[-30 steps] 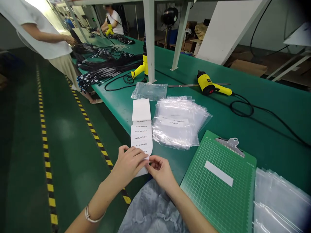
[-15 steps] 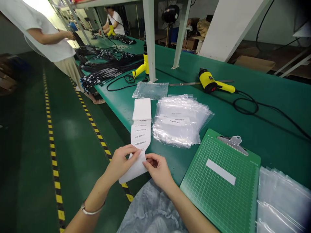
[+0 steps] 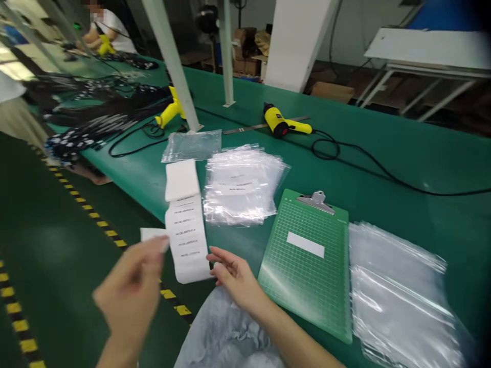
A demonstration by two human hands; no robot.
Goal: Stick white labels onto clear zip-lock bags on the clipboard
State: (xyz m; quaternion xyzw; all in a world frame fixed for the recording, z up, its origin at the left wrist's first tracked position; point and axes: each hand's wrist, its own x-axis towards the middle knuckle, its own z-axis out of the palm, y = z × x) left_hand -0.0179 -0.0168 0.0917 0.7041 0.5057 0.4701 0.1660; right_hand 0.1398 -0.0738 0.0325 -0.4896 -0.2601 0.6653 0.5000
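**Our green workbench (image 3: 387, 128) beside a taped factory floor (image 3: 46, 245), a label strip (image 3: 184, 230) lying along its edge.**
Since the earlier frame, our left hand (image 3: 128, 291) has lifted away from the strip, fingers pinching a peeled white label (image 3: 152, 234). Our right hand (image 3: 238, 276) lies open, fingertips (image 3: 211, 259) just beside the strip, near a green clipboard (image 3: 303, 266).

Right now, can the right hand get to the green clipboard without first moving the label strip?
Probably yes. The right hand is open, seems empty, and lies beside the green clipboard. Nothing appears to stand between them, and the label strip is on the hand's other side.
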